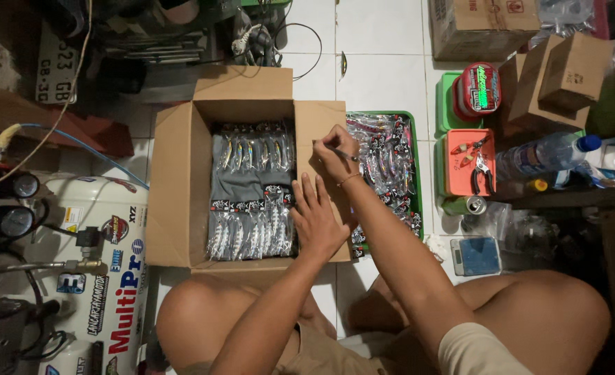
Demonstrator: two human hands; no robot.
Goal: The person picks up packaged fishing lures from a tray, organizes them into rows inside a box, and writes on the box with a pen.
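Note:
An open cardboard box (179, 187) sits on the tiled floor in front of my crossed legs, packed with rows of clear packets holding small fishing lures (252, 208). My left hand (318, 219) lies flat, fingers spread, on the box's right flap (314, 121). My right hand (335, 154) is closed around a pen (347, 155), its tip resting on that same flap.
A green tray (411, 173) of more lure packets lies right of the box. Beyond it are an orange tray with pliers (468, 163), a red round tin (479, 89), a can, a small scale (475, 255), a water bottle and cardboard boxes (571, 69). A white compressor tank (92, 278) stands at left.

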